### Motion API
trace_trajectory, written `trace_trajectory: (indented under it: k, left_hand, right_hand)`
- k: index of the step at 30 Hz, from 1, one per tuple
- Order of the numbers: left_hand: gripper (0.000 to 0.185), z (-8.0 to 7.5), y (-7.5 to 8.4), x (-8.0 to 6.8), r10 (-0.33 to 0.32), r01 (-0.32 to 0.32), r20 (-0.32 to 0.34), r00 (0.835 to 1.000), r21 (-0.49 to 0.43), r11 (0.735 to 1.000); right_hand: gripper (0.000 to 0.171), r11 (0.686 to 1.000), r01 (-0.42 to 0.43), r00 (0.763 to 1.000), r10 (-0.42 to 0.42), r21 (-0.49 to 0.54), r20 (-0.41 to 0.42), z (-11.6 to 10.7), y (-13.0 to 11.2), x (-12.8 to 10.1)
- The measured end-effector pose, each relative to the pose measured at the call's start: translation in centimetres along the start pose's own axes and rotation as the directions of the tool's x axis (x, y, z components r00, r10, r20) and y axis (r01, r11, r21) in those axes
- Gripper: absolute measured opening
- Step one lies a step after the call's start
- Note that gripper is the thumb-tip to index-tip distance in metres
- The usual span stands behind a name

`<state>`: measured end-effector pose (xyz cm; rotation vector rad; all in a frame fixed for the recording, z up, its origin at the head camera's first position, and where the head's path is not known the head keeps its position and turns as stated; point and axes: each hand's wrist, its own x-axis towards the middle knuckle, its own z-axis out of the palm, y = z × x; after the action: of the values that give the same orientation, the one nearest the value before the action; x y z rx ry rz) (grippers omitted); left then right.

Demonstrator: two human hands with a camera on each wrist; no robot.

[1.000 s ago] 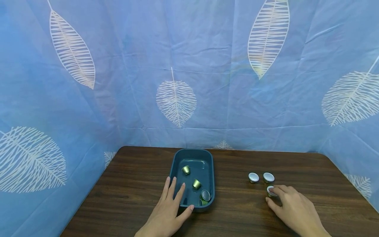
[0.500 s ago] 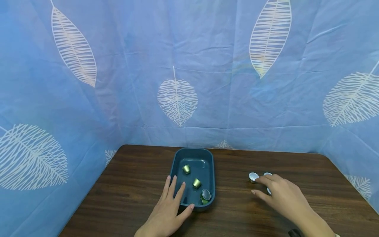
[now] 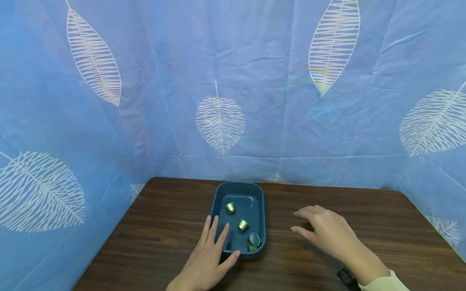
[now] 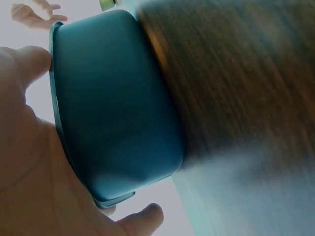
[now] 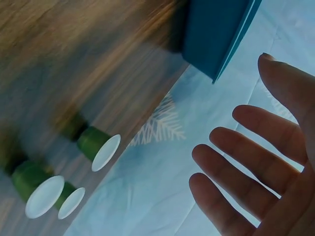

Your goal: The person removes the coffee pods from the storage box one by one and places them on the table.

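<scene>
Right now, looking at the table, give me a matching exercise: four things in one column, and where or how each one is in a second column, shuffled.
Things:
1. left hand
2. right hand
3. tray
4. white-lidded capsules

Places or states:
A. standing on the bare table
B. fingers spread, holding nothing, right of the tray
C. resting on the tray's near left corner
D. holding loose green capsules

Pairs: 1-C, 2-B, 3-D, 4-A

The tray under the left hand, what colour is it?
Dark teal blue all over, inside and out. The tray shows best in the head view; the left hand rests on its near corner.
</scene>
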<state>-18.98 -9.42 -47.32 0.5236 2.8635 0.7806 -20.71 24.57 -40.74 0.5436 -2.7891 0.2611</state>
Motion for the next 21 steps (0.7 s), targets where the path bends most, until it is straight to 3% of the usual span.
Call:
trace_trajectory:
  k: [21]
  left_hand:
    - [0.086, -0.1, 0.0, 0.2, 0.003, -0.003, 0.003, 1.000, 0.017, 1.000]
  right_hand:
    - [0.033, 0.992, 0.125, 0.991, -0.125, 0.005, 0.052, 0.9, -4.6, 5.9]
